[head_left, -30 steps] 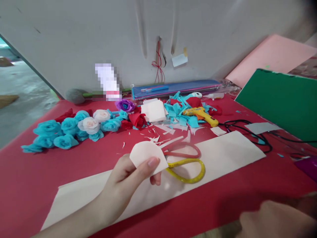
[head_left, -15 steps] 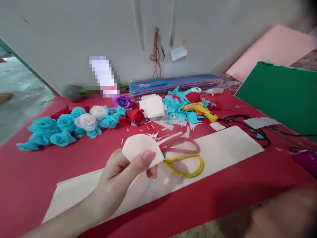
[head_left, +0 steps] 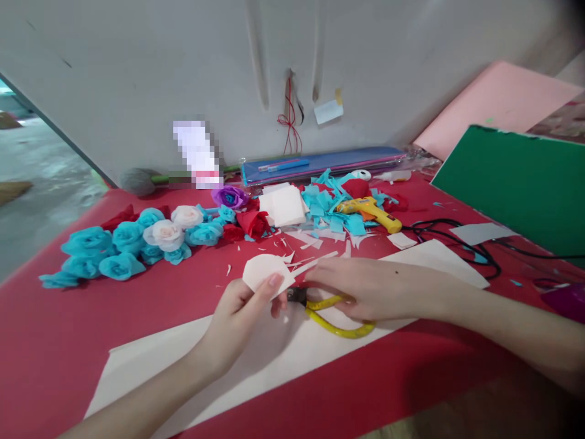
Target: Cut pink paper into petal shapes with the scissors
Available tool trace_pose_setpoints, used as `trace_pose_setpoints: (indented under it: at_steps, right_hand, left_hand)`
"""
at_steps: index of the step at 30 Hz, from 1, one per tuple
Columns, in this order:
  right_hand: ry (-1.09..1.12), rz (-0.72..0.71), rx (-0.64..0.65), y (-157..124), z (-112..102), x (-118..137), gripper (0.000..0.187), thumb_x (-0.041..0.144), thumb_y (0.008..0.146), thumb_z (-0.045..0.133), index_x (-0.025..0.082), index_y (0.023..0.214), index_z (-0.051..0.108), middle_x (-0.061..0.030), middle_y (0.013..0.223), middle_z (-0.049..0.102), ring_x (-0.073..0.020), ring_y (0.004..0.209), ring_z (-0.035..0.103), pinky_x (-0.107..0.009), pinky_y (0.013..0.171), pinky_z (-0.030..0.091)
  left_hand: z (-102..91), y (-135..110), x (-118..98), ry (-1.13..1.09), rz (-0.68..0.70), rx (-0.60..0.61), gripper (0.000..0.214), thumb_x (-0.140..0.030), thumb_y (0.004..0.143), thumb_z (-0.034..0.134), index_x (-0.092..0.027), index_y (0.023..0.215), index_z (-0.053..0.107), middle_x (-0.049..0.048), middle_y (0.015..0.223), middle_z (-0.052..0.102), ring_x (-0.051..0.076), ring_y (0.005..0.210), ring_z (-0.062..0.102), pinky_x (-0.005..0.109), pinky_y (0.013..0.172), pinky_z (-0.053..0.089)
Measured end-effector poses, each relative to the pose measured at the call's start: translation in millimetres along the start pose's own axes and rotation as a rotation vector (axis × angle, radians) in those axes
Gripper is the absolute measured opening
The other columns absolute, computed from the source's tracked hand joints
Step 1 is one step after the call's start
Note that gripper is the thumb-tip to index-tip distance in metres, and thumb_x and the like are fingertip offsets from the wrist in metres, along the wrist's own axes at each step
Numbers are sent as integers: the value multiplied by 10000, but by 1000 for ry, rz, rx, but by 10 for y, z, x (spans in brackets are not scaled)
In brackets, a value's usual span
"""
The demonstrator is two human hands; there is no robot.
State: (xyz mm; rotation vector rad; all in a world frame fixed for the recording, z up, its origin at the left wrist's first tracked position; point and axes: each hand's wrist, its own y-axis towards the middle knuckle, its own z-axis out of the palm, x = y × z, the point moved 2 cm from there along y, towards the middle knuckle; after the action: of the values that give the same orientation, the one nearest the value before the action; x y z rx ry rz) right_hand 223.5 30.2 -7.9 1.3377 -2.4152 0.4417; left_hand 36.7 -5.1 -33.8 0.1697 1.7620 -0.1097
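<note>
My left hand [head_left: 237, 314] pinches a small rounded piece of pale pink paper [head_left: 262, 271] between thumb and fingers, held a little above the table. My right hand [head_left: 370, 286] lies over the scissors [head_left: 336, 323], which have one yellow and one red handle loop. Its fingers curl around the loops, and the red loop is hidden under it. The scissors rest on a long strip of pale pink paper [head_left: 192, 366] spread across the red table [head_left: 55, 341].
Blue, white, red and purple paper roses [head_left: 137, 241] lie at the left. Behind are paper scraps [head_left: 329, 207], a stack of pale squares [head_left: 283, 204], a yellow glue gun [head_left: 372, 210] with black cable [head_left: 457, 241], a green board [head_left: 516, 183] and pink sheet [head_left: 498, 100].
My right hand has come in from the lower right and settled on the scissors' handles. My left hand keeps holding the paper piece in nearly the same place.
</note>
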Motion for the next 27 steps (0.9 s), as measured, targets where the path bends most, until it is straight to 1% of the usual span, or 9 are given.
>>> trace_pose_setpoints:
  at_steps: [5, 9, 13, 16, 18, 20, 23, 25, 27]
  right_hand:
    - [-81, 36, -72, 43, 154, 6, 436, -4, 659, 438, 139, 1068, 489, -80, 951, 531, -195, 837, 495, -315, 699, 405]
    - [-67, 72, -145, 68, 147, 49, 181, 107, 733, 459, 125, 892, 544, -97, 873, 541, -235, 823, 482, -365, 690, 391]
    - [112, 166, -263, 83, 46, 83, 257, 126, 737, 482, 157, 986, 536, -75, 941, 574, -216, 873, 524, -331, 724, 418]
    - [341, 250, -350, 70, -26, 116, 267, 259, 838, 442, 171, 1089, 468, -51, 915, 596, -166, 834, 563, -269, 698, 451]
    - [506, 260, -329, 27, -43, 156, 259, 332, 894, 336, 154, 946, 516, -36, 773, 599, -136, 678, 575, -237, 601, 463]
    - [726, 248, -211, -44, -29, 213, 334, 309, 911, 261, 155, 836, 548, -28, 717, 598, -119, 596, 570, -229, 556, 465]
    - [973, 263, -113, -159, -8, 329, 224, 213, 882, 322, 196, 950, 535, -19, 843, 612, -114, 728, 591, -233, 679, 482]
    - [866, 282, -180, -204, -5, 410, 169, 172, 836, 391, 209, 949, 511, -18, 908, 605, -128, 831, 584, -257, 787, 466]
    - [667, 372, -231, -218, 28, 470, 162, 189, 801, 404, 211, 907, 525, -36, 869, 612, -163, 781, 595, -299, 751, 481]
  left_hand:
    - [-33, -30, 62, -83, 47, -61, 362, -289, 873, 439, -174, 550, 555, -22, 549, 499, 112, 563, 463, 222, 556, 357]
    - [-47, -75, -109, -177, 104, -81, 334, -280, 858, 456, -194, 553, 561, -23, 551, 509, 117, 538, 452, 225, 524, 374]
    - [-38, -146, -276, -262, 121, -108, 306, -266, 853, 462, -211, 578, 584, -18, 560, 524, 122, 514, 460, 223, 485, 387]
    - [-46, -185, -312, -262, 136, -137, 324, -277, 864, 452, -213, 575, 586, -15, 541, 514, 124, 507, 459, 225, 507, 392]
    - [-64, -188, -313, -255, 146, -166, 336, -273, 872, 440, -217, 573, 583, -20, 511, 500, 124, 497, 457, 225, 524, 394]
    - [-85, -173, -315, -266, 144, -190, 326, -266, 875, 436, -222, 591, 590, -22, 530, 517, 125, 506, 469, 222, 527, 405]
    - [-113, -136, -342, -299, 158, -252, 268, -259, 862, 468, -231, 636, 609, -23, 606, 548, 135, 605, 501, 214, 592, 446]
    - [-126, -118, -363, -324, 166, -317, 199, -247, 842, 510, -240, 679, 624, -28, 646, 554, 135, 672, 499, 209, 661, 464]
    - [-125, -112, -377, -335, 165, -349, 157, -248, 828, 536, -245, 704, 633, -34, 665, 559, 129, 689, 495, 207, 688, 473]
